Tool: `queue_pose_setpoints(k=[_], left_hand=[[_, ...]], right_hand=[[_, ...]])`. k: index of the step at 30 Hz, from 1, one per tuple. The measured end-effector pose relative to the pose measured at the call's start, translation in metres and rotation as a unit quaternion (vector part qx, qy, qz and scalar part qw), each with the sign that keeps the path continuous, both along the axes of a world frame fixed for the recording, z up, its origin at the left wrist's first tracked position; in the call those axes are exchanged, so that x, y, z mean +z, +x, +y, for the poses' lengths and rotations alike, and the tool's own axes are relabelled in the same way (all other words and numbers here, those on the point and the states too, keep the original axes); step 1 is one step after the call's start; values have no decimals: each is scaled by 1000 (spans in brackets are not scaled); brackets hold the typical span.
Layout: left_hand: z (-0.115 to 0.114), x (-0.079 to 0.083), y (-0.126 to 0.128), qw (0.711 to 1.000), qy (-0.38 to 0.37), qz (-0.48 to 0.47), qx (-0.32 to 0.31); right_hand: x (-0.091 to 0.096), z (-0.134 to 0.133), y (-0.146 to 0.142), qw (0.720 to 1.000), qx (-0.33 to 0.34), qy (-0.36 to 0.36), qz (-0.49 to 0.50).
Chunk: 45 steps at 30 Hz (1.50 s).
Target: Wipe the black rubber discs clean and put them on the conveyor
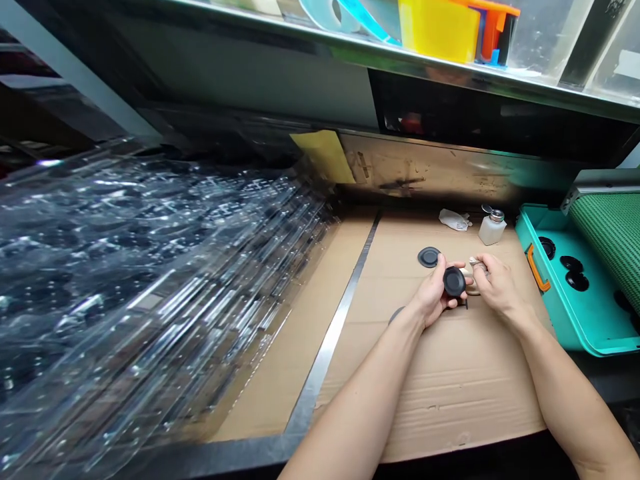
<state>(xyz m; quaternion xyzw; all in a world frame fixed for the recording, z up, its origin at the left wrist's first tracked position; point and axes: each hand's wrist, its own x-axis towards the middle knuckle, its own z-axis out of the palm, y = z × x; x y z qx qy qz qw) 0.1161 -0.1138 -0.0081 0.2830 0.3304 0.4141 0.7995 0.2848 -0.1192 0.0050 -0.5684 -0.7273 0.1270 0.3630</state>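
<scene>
My left hand (434, 293) is closed on a round black disc-shaped part (455, 282), its recessed face turned up toward me. Close to its right, my right hand (495, 283) pinches a small whitish cloth (474, 264), a little apart from the disc. Behind my left fingers another round black part (429, 257) lies flat on the cardboard (425, 400). The grey edge of a further round piece (396, 315) shows beside my left wrist, mostly hidden by it.
A white pump bottle (493, 228) stands at the back with a crumpled white wipe (454, 220) beside it. At right is a teal bin (565, 320) holding several black discs, near a green belt (610, 220). Stacked clear plastic trays (165, 293) fill the left side.
</scene>
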Motion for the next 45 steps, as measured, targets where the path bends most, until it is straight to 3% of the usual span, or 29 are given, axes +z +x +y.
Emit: queue_pose_setpoints(k=[5,8,12,16,22,28,34,38,45], left_hand=[[5,-2,2,1000,-24,17,-2],[10,-5,-3,1000,-2,23,11],[9,-10,-14,996,46,59,-42],[0,-7,-15,993,55,91,-42],[-4,-2,-4,986,35,155,-53],[-4,-4,-3,961,99,252,-51],[-4,-9,1,943,128,306,-40],[-8,-6,2,927,147,344,-35],[-13,-7,3,938,163,306,-21]], right_hand=[[5,-6,-8,998,47,-8,-37],[2,-5,-8,997,62,9,-52],[-7,-4,-9,996,55,23,-60],[-12,-7,-13,994,55,17,-91],[-6,-13,-16,986,39,-15,-163],[3,-15,-17,964,0,-57,-259],[4,-13,-18,971,20,-28,-236],[8,-13,-16,970,14,-47,-239],[9,-12,-14,975,52,-4,-218]])
